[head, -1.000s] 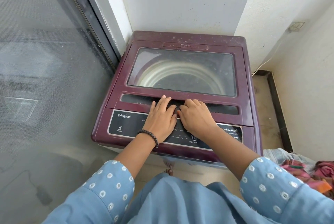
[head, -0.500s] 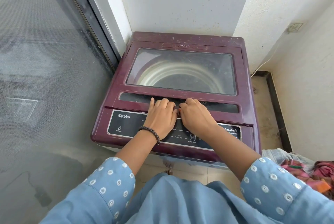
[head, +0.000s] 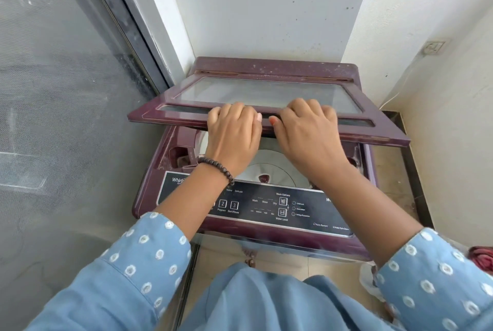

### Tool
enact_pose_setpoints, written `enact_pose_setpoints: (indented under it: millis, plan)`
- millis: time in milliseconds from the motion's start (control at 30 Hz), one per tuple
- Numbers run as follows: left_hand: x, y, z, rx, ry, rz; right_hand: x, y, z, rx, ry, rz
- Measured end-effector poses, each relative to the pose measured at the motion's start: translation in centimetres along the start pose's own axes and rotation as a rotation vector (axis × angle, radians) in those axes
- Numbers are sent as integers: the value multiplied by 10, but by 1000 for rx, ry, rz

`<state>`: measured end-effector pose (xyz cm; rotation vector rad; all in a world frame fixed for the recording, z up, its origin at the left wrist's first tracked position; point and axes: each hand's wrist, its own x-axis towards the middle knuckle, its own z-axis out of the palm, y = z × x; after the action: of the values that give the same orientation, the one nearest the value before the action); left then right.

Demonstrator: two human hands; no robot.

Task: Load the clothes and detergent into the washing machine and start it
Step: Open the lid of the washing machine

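Half a second ago the maroon glass-windowed lid (head: pixel 266 96) lay flat on the maroon top-loading washing machine (head: pixel 165 160); now its front edge is raised, hinged at 12 o'clock, and the pale drum (head: pixel 269 165) shows beneath. Both hands hold that front edge side by side: the left hand (head: pixel 233 136), with a dark beaded bracelet (head: pixel 217 168) at the wrist, and the right hand (head: pixel 309 133), each grip curled over the lid's lip with the thumbs under it.

Risk, as I judge it: the lid is only part-way up, so a slip of either grip would let it drop back onto the fingers or slam the glass.

Clothes are not loaded yet; a red-pink bundle of cloth (head: pixel 482 258) lies on the floor at 4 o'clock. No detergent is in view.

On the black control panel (head: pixel 266 210) I read "Whirl…", "Heavy", "Delicate", "Program", "Start/Pause", "Wash Options", "Wash", "Rinse", "Dry", "Water Level", "Child Lock", "Auto Restart".
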<state>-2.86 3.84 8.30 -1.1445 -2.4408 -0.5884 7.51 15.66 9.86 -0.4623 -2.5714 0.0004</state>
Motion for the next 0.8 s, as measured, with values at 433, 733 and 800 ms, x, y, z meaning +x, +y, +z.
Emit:
enact_pose_setpoints:
  millis: [433, 733, 800]
  plan:
    - [45, 4, -16, 81, 48, 51, 9, 19, -7, -110, 131, 58]
    - [68, 6, -23, 121, 116, 130, 38, 26, -16, -115, 196, 59]
    - [74, 5, -25, 123, 122, 161, 45, 28, -17, -136, 211, 54]
